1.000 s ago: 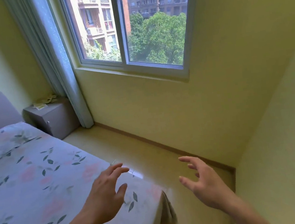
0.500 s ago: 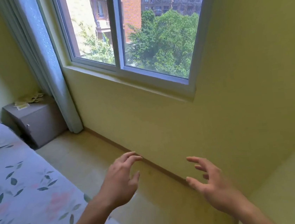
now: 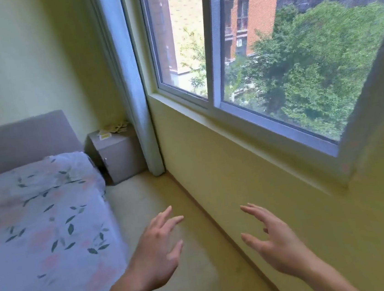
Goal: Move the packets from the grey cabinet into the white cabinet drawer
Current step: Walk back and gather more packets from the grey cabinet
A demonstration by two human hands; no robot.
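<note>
Both empty hands now face, seemingly nearer, the grey cabinet.

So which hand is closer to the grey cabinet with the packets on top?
Left. The left hand hangs over the floor between bed and wall, short of the grey cabinet. The right hand is further right, by the window wall.

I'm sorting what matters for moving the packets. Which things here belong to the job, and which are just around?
Job: packets on top of the grey cabinet; left hand and right hand, both empty.

Just around: bed, pillow, curtain, window.
</note>
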